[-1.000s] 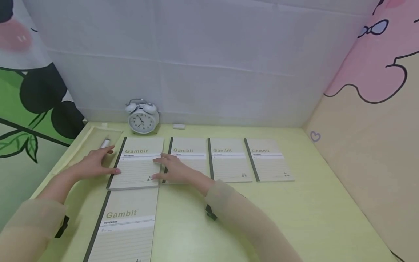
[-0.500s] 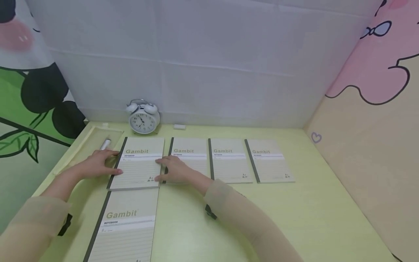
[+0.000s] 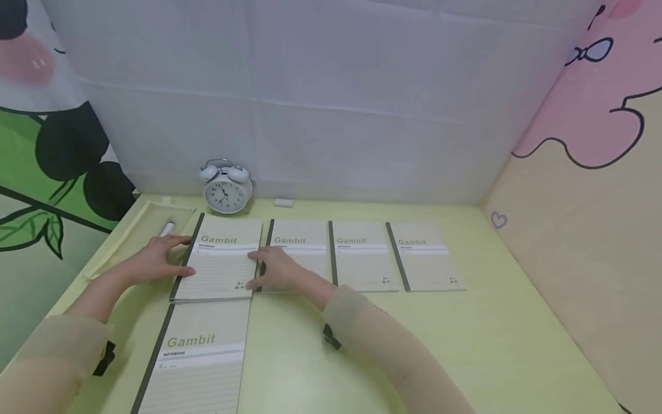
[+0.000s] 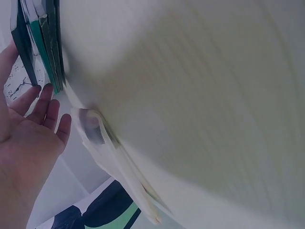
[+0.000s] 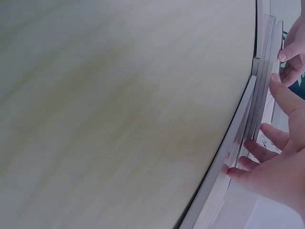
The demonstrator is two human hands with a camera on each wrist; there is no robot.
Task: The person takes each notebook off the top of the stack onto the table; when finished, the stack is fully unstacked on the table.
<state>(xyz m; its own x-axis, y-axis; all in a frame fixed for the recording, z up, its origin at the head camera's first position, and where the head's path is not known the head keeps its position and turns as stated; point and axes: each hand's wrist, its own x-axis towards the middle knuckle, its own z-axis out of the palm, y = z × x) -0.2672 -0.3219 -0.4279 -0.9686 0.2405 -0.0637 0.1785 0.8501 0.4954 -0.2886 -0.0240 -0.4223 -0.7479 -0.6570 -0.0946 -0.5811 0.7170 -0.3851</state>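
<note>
A Gambit notebook (image 3: 219, 267) tops a stack at the table's back left. My left hand (image 3: 152, 261) holds its dark spine edge, thumb on the cover. My right hand (image 3: 279, 269) grips the right edge near the lower corner, over part of the neighbouring notebook (image 3: 305, 270). In the left wrist view, beside the left hand (image 4: 28, 138), a gap parts the top notebook's spine (image 4: 22, 50) from the spines below (image 4: 52, 47). Seen from the right wrist, the right hand (image 5: 281, 164) has its fingers along the notebook edges. Another notebook (image 3: 199, 374) lies in front of the stack.
Two more notebooks, a middle one (image 3: 362, 267) and a right one (image 3: 426, 264), continue the back row. Behind stand a white alarm clock (image 3: 226, 195) and a small white block (image 3: 283, 203). A pale pouch (image 3: 116, 241) with a white marker (image 3: 166, 228) lies far left.
The left hand has moved in to the spine, and the right hand has shifted slightly right. The top notebook has risen a little, with a gap now showing at its front edge.
</note>
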